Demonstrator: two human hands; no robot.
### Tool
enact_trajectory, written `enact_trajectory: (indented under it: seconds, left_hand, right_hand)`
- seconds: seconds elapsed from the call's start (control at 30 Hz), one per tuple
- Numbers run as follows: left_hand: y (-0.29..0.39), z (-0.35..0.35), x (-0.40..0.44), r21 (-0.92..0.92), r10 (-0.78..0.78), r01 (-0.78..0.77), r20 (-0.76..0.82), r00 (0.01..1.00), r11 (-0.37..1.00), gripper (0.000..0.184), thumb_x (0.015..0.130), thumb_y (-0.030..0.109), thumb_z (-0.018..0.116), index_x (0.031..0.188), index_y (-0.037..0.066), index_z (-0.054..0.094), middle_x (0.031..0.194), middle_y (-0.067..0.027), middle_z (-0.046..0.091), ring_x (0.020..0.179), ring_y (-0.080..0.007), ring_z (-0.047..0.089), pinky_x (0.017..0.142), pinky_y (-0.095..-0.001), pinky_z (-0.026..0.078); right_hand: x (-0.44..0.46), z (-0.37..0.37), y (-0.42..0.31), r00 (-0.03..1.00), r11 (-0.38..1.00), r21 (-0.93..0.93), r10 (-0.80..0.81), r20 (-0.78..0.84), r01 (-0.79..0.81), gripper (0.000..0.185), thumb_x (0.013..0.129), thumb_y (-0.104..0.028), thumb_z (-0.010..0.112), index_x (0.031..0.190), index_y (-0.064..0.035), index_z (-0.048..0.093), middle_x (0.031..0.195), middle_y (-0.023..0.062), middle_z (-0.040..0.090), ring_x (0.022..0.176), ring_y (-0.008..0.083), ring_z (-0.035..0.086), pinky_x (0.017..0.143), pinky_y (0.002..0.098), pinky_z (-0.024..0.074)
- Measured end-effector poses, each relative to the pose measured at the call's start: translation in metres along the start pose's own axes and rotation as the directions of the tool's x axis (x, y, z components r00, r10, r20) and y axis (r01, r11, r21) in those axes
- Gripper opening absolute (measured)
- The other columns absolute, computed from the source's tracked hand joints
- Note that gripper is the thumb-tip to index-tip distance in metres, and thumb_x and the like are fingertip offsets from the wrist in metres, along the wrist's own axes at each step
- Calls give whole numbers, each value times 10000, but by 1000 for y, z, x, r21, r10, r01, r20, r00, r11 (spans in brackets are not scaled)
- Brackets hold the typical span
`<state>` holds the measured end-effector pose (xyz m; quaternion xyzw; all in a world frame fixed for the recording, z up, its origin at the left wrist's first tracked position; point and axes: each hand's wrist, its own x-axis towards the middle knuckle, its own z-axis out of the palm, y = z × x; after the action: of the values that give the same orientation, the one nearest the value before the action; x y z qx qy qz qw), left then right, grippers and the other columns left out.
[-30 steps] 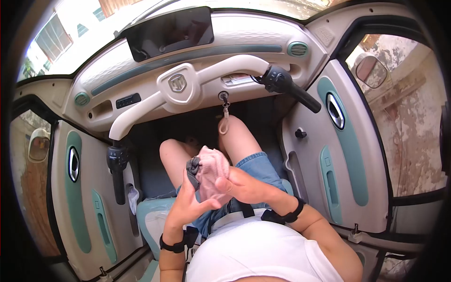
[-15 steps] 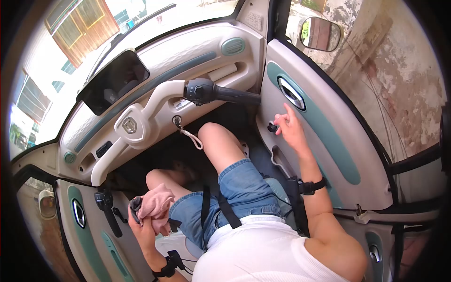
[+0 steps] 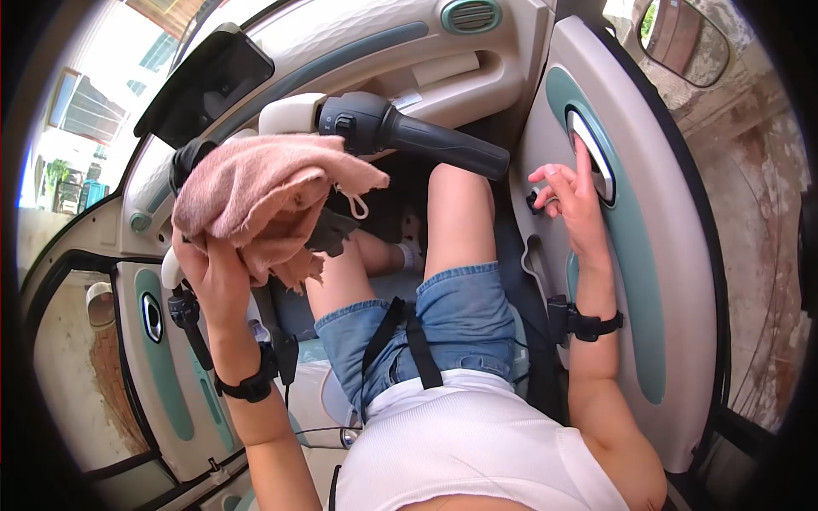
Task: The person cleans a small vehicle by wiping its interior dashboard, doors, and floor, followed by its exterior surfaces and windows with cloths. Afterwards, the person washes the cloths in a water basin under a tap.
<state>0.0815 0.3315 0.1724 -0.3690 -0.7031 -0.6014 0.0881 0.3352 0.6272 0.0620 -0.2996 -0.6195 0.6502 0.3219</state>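
Note:
My left hand (image 3: 217, 277) is closed around a crumpled pink cloth (image 3: 256, 187), raised in front of the steering bar. Dark material shows at the cloth's upper left and lower right; I cannot make out what it is. The cloth covers most of my left fingertips. Over at the right-hand door, my right hand (image 3: 575, 204) has its index finger stretched up into the recess of the chrome-rimmed door handle (image 3: 608, 183). Its other fingers are partly bent and apart, holding nothing. A small black knob (image 3: 534, 202) sits on the door panel beside those fingers.
The black right handlebar grip (image 3: 443, 146) juts toward the door. A dark screen (image 3: 204, 85) stands on the dashboard (image 3: 375, 30). My bare legs and denim shorts (image 3: 460, 307) fill the seat area. The left door (image 3: 162, 375) has a similar handle. Outside the right window is a worn wall.
My left hand has lifted the pink cloth from beside my thigh up before the steering bar. My right index finger has moved into the door handle recess. The view has shifted closer.

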Motion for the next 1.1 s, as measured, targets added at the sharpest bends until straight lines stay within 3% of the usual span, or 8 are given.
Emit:
enact_trajectory:
  seconds: [0.17,0.33,0.4,0.73,0.8,0.93,1.0,1.1]
  left_hand:
    - [34,102,47,-163,264,-228,255,930,960,193,897,60,547,1055,-40,593,958,-78,652,884,-143,602,772,-272,465]
    - [41,172,71,159,373,-491,467,802,857,266,755,206,669,925,28,567,749,-186,601,706,-402,573,637,-401,483]
    - [48,179,65,500,48,-428,607,793,753,292,761,262,661,863,29,518,715,-177,603,691,-387,602,606,-430,471]
    - [27,161,65,507,-15,-419,651,759,753,269,770,220,668,829,41,476,625,-153,546,594,-354,565,527,-396,428]
    - [23,150,72,510,-81,-341,638,766,790,220,833,177,608,991,41,539,698,-218,578,674,-421,575,590,-460,430]
    - [6,145,67,474,84,-474,636,767,742,243,817,222,640,830,37,482,621,-157,558,607,-357,582,539,-399,441]
    - [8,144,64,442,138,-518,648,749,733,257,844,235,620,818,26,473,632,-170,576,635,-368,598,562,-419,457]
    - [11,147,65,425,138,-558,695,706,713,293,876,284,591,836,12,488,692,-193,624,712,-390,627,621,-466,477]
  right_hand:
    - [-4,-4,-4,985,991,-87,110,133,-99,694,970,-198,544,1522,-67,144,879,82,635,652,86,577,547,192,412]
    - [-9,-5,-3,951,986,-55,166,260,-157,586,955,-93,519,1463,-47,231,857,68,629,711,108,615,574,216,455]
    - [-5,-7,-5,950,988,-72,153,273,-138,451,948,-75,519,1352,-29,324,840,66,628,722,118,624,583,231,473]
    - [0,-37,6,836,929,42,310,452,-367,239,962,-106,513,1173,-39,424,849,141,636,776,182,643,669,286,525]
    - [-2,-37,-2,871,945,-9,305,385,-327,323,986,-190,509,1263,-26,484,959,98,643,876,148,628,748,279,511]
    - [-75,-49,3,941,929,-183,293,-170,-323,365,985,-299,519,1290,-101,558,1059,71,646,976,149,616,842,287,486]
    - [-136,-49,11,795,917,-161,218,-566,-365,355,981,-288,526,1280,-100,562,1069,74,646,985,145,614,832,286,487]
    - [-225,-34,22,628,909,-29,264,-732,-416,348,979,-274,525,1277,-98,562,1087,72,642,986,145,613,824,286,487]
